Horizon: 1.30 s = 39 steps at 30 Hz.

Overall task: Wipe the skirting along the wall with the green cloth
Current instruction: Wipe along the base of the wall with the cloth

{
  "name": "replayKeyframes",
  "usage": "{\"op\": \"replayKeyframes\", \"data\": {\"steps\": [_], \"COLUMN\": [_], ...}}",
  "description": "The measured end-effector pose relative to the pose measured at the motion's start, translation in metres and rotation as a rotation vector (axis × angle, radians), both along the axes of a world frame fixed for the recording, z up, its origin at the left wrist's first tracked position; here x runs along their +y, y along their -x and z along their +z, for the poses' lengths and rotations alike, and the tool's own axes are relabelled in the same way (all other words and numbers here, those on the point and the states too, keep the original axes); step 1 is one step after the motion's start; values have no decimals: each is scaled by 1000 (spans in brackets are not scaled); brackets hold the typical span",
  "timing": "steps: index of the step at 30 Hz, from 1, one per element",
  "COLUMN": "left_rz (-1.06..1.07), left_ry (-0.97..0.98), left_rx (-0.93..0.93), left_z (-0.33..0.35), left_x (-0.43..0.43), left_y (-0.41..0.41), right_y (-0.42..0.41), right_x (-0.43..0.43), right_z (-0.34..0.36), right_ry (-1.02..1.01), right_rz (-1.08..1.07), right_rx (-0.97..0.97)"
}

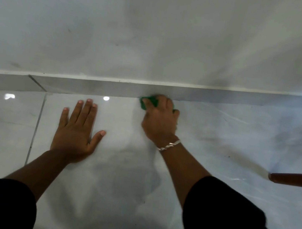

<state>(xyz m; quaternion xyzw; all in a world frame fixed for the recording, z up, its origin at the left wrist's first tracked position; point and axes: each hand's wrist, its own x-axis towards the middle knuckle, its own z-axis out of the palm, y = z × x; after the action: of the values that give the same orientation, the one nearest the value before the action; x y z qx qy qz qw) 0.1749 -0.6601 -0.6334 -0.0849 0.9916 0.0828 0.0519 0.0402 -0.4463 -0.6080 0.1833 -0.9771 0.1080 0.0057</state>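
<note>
A grey skirting runs left to right along the foot of the white wall. My right hand is closed over a bunched green cloth and presses it against the skirting's lower edge, where it meets the floor. Only the cloth's left part shows beyond my fingers. A silver bracelet circles that wrist. My left hand lies flat on the glossy floor, fingers spread, a short way left of the cloth and clear of the skirting.
The floor is glossy pale marble tile with a grout line at the left. A brown wooden furniture leg juts in from the right edge, low over the floor. A skirting joint sits at the left.
</note>
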Motion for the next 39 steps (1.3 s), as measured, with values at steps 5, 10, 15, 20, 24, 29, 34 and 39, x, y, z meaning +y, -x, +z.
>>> {"op": "replayKeyframes", "data": {"steps": [5, 10, 15, 20, 24, 29, 34, 39], "left_rz": [-1, 6, 5, 6, -7, -6, -5, -2], "left_ry": [4, 38, 31, 33, 35, 35, 48, 45], "left_rx": [-8, -24, -16, -26, -29, -30, -14, -14], "left_z": [-1, -1, 1, 0, 0, -2, -3, -3], "left_x": [-1, 2, 4, 2, 0, -1, 0, 0], "left_y": [2, 2, 2, 2, 2, 2, 2, 2], "right_y": [34, 13, -39, -22, 8, 42, 32, -10], "right_x": [86, 29, -78, -58, 18, 103, 56, -22], "right_z": [-1, 1, 2, 1, 2, 4, 8, 6], "right_ry": [-86, -8, 65, 8, -52, -59, 22, 2], "right_rz": [-267, -532, -148, 77, -71, -334, -452, -153], "right_rx": [-5, -40, -64, -56, -17, 0, -9, -31]}}
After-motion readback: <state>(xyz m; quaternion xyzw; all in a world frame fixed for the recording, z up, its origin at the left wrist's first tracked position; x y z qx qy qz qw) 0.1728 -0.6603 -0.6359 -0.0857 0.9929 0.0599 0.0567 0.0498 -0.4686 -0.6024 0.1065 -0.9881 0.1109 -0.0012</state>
